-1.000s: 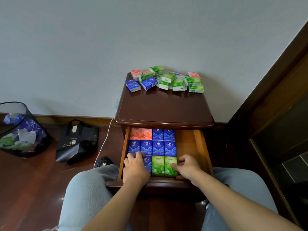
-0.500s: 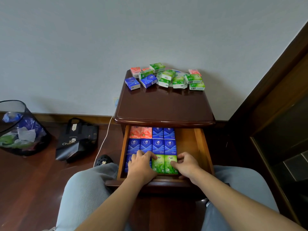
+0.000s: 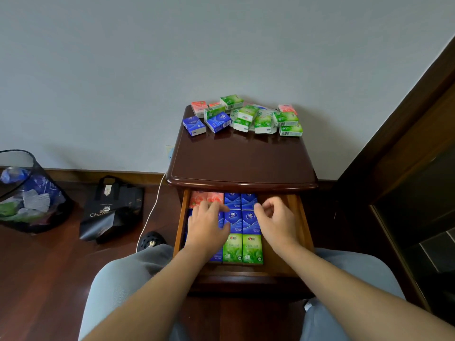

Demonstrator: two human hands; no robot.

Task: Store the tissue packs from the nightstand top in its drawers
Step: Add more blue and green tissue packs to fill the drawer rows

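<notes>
A dark wooden nightstand stands against the wall with its top drawer pulled out. Rows of pink, blue and green tissue packs lie flat in the drawer's left part. Several more green, blue and pink packs are heaped at the back of the nightstand top. My left hand hovers over the drawer's left packs, fingers spread, holding nothing. My right hand hovers over the drawer's right side, fingers loosely curled and empty.
A black mesh waste bin with rubbish stands on the floor at left. A black paper bag leans by the wall. A white cable runs down beside the nightstand. Dark wooden furniture borders the right.
Both hands have lifted off the front packs in the drawer and moved away from me, toward the drawer's back. The packs stay in place.
</notes>
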